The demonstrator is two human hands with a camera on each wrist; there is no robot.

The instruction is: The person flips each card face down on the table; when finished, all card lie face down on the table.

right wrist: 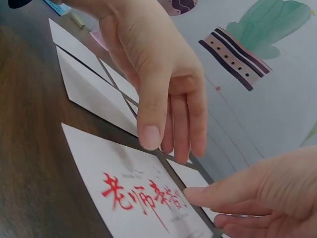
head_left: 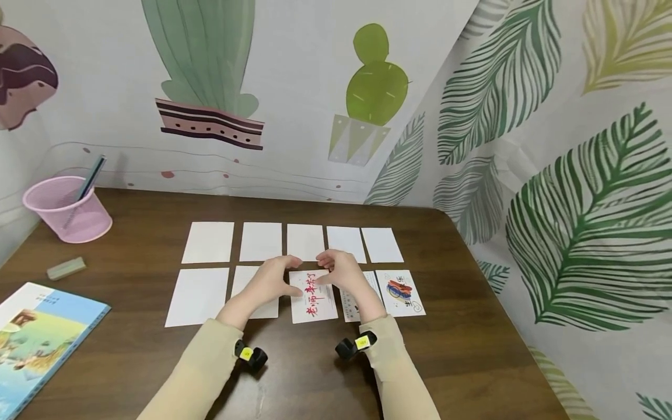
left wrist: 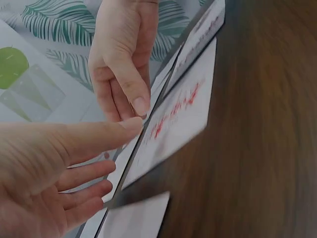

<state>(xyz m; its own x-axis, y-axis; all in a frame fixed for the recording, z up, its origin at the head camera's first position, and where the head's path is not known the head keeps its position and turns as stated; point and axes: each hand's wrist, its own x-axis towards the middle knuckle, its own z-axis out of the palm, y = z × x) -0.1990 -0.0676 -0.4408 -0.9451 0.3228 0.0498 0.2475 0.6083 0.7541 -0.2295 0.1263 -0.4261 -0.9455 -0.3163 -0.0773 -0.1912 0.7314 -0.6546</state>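
Observation:
A white card with red brush writing (head_left: 314, 306) lies flat on the table in the front row. Above its far part hover my left hand (head_left: 266, 281) and my right hand (head_left: 347, 274), one at each side. In both wrist views the fingers are loosely bent, thumbs pointing toward each other, with nothing held between them. The right thumb is over the card's writing; whether it touches is hard to tell. Partly behind my right hand is a card with dark print (head_left: 373, 280). Farther right lies a card with a colourful drawing (head_left: 401, 294).
Blank white cards fill the back row, such as one (head_left: 207, 242) at left; another blank card (head_left: 196, 297) lies in front. A pink mesh pen cup (head_left: 79, 219) holds pens, near an eraser-like block (head_left: 66, 268) and a picture book (head_left: 47, 344). A patterned wall (head_left: 294, 175) borders the table.

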